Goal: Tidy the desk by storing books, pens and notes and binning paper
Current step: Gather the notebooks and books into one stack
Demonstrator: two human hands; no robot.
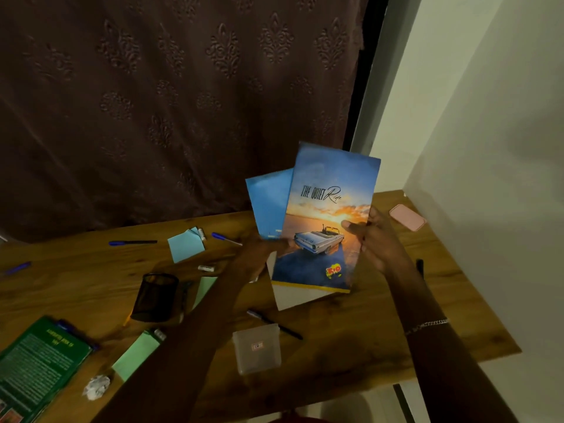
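Observation:
Above the wooden desk (381,337) I hold up a notebook with a sunset-and-car cover (328,215). My right hand (374,239) grips its right edge, thumb on the cover. My left hand (259,257) holds the lower left side, together with a plain blue book (270,203) fanned out behind it. A green book (36,367) lies at the near left. Blue pens (131,242) (225,238) (18,268) lie at the back, and a dark pen (274,323) in front. A black mesh pen cup (155,297) stands left of centre. Blue sticky notes (186,245) and green notes (137,354) lie flat. A crumpled paper ball (96,387) sits near the front edge.
A white sheet or book (293,297) lies on the desk under the held books. A clear plastic box (256,348) sits near the front. A pink phone (407,217) lies at the far right corner by the wall. A brown curtain (152,102) hangs behind the desk.

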